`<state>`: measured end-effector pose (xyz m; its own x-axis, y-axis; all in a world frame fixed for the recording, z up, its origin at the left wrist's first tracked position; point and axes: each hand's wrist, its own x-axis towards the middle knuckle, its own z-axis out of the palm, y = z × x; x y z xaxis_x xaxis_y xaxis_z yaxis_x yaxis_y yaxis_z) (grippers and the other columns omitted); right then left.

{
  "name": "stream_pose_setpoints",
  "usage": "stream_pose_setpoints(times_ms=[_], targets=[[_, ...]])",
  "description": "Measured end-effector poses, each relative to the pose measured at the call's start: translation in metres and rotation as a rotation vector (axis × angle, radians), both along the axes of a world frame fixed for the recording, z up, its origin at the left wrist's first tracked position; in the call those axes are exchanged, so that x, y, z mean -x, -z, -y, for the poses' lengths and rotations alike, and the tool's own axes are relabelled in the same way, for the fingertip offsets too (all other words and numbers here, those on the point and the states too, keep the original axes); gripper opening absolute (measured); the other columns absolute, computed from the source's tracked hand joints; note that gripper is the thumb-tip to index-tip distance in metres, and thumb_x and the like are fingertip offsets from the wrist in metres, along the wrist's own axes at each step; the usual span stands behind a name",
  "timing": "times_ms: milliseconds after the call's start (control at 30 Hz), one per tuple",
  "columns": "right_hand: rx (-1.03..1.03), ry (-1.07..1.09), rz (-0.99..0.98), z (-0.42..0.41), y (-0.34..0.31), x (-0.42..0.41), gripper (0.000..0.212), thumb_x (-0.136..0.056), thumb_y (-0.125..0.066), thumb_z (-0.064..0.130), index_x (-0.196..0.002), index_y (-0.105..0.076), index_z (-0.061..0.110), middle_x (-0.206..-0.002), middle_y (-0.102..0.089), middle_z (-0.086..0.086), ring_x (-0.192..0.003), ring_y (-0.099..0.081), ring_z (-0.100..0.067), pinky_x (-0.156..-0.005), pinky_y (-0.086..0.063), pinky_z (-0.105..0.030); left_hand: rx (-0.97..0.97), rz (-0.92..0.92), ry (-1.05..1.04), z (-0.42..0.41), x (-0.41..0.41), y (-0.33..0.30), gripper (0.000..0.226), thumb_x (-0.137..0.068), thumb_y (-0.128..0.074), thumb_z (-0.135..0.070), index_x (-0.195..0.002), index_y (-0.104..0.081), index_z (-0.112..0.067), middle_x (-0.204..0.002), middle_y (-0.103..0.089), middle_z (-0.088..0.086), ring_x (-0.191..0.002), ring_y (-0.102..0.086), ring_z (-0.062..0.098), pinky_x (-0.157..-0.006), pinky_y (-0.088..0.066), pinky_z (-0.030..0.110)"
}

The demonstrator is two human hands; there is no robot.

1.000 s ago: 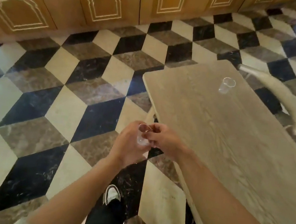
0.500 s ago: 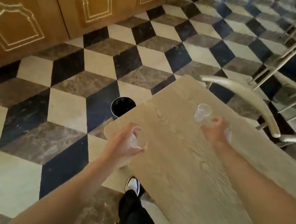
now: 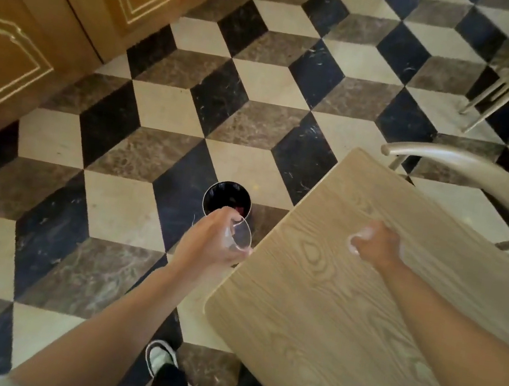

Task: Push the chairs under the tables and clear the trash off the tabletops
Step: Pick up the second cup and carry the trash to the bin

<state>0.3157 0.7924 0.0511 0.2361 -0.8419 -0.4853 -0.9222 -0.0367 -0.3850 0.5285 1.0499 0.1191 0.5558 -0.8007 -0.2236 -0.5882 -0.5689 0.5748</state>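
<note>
wooden table (image 3: 342,323), checkered marble floor (image 3: 166,108)

bin (image 3: 227,196) on floor, left of table (image 3: 356,342).

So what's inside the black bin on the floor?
The black bin is dark inside, with something reddish near its near rim. The left hand and its clear cup cover that edge; the contents can't be identified.

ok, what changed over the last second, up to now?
The right hand left the left hand, reached across the table and closed on the second clear cup. The left hand carried its cup out toward the bin on the floor. Chair unmoved.
</note>
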Motion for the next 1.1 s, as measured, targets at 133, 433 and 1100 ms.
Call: stream_pose_setpoints(times_ms=[133, 433, 1100], targets=[[-0.290, -0.045, 0.446, -0.083, -0.051, -0.088, 0.040, -0.090, -0.073, 0.025, -0.128, -0.062, 0.022, -0.113, -0.063, -0.001, -0.095, -0.068, -0.019, -0.067, -0.061, -0.030, -0.056, -0.026, 0.051, -0.015, -0.053, 0.015, 0.053, -0.082, -0.079, -0.037, -0.127, -0.058, -0.017, -0.114, -0.068, -0.004, -0.101, -0.064, 0.016, -0.077, -0.048, 0.029], [-0.325, -0.268, 0.450, -0.232, -0.077, -0.261, 0.049, -0.092, -0.065, 0.051, -0.136, -0.058, 0.031, -0.126, -0.062, 0.009, -0.116, -0.061, -0.012, -0.089, -0.051, -0.025, -0.083, -0.114, 0.291, -0.108, -0.182, 0.008, 0.047, -0.079, -0.078, -0.037, -0.120, -0.059, -0.025, -0.104, -0.069, -0.011, -0.087, -0.066, 0.011, -0.075, -0.057, 0.030], [-0.512, 0.256, 0.446, -0.238, 0.007, -0.383, 0.037, -0.096, -0.057, 0.050, -0.122, -0.059, 0.024, -0.110, -0.065, 0.003, -0.099, -0.064, -0.016, -0.079, -0.053, -0.031, -0.279, -0.263, 0.295, -0.052, -0.286, 0.063, 0.075, -0.072, -0.083, -0.044, -0.134, -0.048, -0.023, -0.123, -0.050, -0.005, -0.117, -0.051, 0.019, -0.094, -0.048, 0.032]])
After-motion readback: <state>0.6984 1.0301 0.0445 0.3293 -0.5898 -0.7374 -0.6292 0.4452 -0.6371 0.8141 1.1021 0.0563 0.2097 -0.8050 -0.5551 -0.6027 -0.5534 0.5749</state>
